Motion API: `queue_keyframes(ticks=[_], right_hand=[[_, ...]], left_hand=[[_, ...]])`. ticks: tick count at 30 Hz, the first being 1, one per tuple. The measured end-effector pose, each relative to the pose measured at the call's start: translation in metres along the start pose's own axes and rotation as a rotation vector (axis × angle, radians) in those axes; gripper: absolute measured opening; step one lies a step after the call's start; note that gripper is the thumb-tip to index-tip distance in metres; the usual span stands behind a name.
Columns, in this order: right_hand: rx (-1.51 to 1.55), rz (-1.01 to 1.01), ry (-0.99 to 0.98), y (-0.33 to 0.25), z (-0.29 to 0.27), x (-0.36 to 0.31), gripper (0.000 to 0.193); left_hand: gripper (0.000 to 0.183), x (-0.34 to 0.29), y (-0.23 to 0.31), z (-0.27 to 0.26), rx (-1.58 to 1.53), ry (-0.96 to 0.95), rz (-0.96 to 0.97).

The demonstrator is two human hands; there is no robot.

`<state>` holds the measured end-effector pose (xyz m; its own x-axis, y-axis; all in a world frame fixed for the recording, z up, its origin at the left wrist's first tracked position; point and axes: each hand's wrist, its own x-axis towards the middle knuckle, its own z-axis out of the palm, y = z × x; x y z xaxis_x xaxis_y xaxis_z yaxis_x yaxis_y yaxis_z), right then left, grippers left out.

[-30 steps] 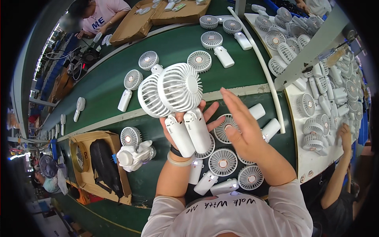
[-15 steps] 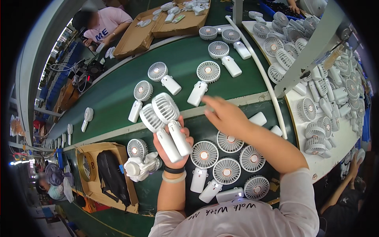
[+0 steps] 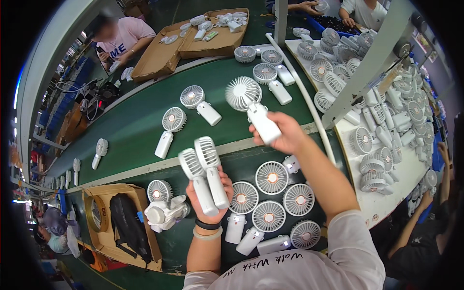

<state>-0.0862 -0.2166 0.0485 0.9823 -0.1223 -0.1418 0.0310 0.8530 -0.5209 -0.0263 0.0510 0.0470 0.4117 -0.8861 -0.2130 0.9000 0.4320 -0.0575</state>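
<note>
Two white handheld fans (image 3: 207,176) stand side by side in my left hand (image 3: 223,186), their handles gripped by the fingers and their round heads pointing up. A third white handheld fan (image 3: 263,123) is in my right hand (image 3: 287,131), which grips the lower end of its handle; its head tilts up to the left over the green belt (image 3: 140,121). Below my hands, several more fans (image 3: 268,216) lie face up in a cluster on the near green surface. A fan (image 3: 174,119) and another fan (image 3: 193,96) rest on the belt to the left.
Cardboard trays (image 3: 212,43) with fan parts lie across the belt, near a person in pink (image 3: 128,38). A white pipe (image 3: 309,104) and metal post (image 3: 365,72) border the right table (image 3: 353,183), heaped with fans. A cardboard box (image 3: 89,205) holds a black bag (image 3: 126,224).
My right hand, empty before, has taken hold of a fan from the belt and lifted it. My left hand with its two fans has come slightly lower. The view has shifted a little.
</note>
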Motion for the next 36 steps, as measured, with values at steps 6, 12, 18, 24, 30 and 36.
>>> queue_keyframes(ticks=[6,12,18,24,30,36], right_hand=[[0.251,-0.001,-0.459,0.039,0.051,-0.072,0.053],[0.186,-0.203,-0.292,0.05,0.068,-0.098,0.043],[-0.597,-0.27,0.155,0.055,0.051,-0.105,0.042],[-0.86,-0.449,0.122,0.056,0.046,-0.105,0.045],[-0.702,-0.373,0.153,0.055,0.042,-0.098,0.053],[-0.849,-0.503,0.033,0.081,0.045,-0.105,0.078]], left_hand=[[0.06,0.006,-0.012,0.016,0.149,-0.308,-0.086],[0.064,0.005,-0.022,0.017,0.247,-0.434,-0.095],[0.071,0.004,-0.032,0.011,0.385,-0.448,-0.047],[0.086,0.003,-0.04,0.016,0.712,-0.442,0.112],[0.105,0.003,-0.044,0.007,0.783,-0.455,0.236],[0.097,0.004,-0.055,0.01,0.958,-0.269,0.226]])
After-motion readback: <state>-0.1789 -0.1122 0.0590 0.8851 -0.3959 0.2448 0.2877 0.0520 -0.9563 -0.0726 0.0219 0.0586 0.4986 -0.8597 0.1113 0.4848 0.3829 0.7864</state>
